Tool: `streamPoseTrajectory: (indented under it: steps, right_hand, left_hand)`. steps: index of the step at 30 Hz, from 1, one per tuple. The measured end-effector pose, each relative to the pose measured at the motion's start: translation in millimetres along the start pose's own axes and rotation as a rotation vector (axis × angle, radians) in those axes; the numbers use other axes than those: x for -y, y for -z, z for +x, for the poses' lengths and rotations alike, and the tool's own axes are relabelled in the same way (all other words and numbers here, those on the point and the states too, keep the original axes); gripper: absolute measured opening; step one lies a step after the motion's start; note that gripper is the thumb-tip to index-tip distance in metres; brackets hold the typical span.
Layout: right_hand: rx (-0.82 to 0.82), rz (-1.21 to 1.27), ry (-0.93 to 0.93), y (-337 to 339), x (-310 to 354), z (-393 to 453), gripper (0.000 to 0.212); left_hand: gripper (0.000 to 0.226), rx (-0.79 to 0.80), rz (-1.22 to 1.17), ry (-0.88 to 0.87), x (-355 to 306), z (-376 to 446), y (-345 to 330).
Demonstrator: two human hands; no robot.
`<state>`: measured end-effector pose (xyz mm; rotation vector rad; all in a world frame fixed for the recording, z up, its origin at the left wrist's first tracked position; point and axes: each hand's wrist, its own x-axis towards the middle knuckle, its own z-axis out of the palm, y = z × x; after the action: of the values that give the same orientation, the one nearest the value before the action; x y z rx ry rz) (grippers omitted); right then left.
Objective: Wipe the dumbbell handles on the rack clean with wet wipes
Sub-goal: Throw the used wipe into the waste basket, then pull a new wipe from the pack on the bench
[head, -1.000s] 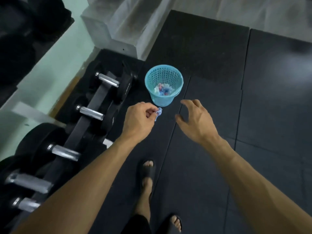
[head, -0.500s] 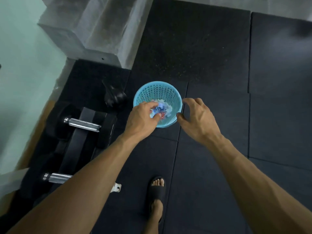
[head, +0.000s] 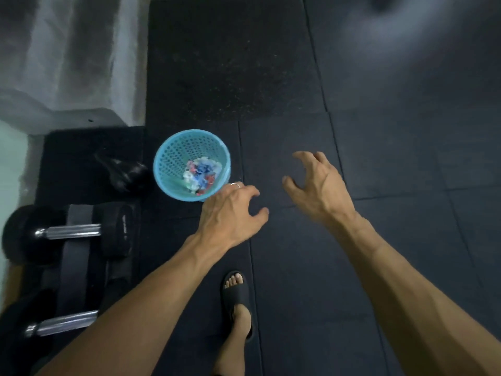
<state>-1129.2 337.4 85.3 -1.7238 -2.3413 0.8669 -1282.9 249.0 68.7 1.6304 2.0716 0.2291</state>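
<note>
Two black dumbbells lie on the rack at the lower left, one with a chrome handle [head: 73, 231] and a nearer one with a chrome handle [head: 65, 322]. A blue perforated bin [head: 168, 169] stands on the floor mat and holds crumpled used wipes [head: 199, 173]. My left hand [head: 230, 210] hovers just right of the bin's near rim, fingers apart, holding nothing. To its right my right hand [head: 317, 185] is spread open above the mat, also with nothing in it.
A small black kettlebell [head: 124, 172] sits left of the bin. A grey concrete block [head: 67, 63] fills the upper left. My foot in a black sandal [head: 235, 297] stands on the dark rubber mats [head: 379, 158], which cover the floor to the right.
My left hand held a used wipe over the bin half a second ago; now the hand is open and has pulled back right of the bin. The view shifted right.
</note>
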Motion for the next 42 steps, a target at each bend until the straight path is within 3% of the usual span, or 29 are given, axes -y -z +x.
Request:
streamPoseTrajectory:
  steps: [7,23,35,42]
  right_hand:
    - [-0.198,0.061,-0.188,58,-138,-139,0.053]
    - [-0.534,0.117,-0.676,173,-405,-565,0.043]
    - [-0.661,0.165,-1.064,215,-604,-743,0.042]
    - [-0.74,0.258,-1.2,217,-700,-831,0.039]
  left_hand:
    - [0.046,0.092,0.097,-0.279,-147,-60,-66]
    - [0.038,0.359,0.233,-0.829,-487,-321,-237]
    - [0.035,0.591,0.257,-1.13,-707,-410,-407]
    - [0.033,0.683,0.259,-1.229,-800,-468,-498]
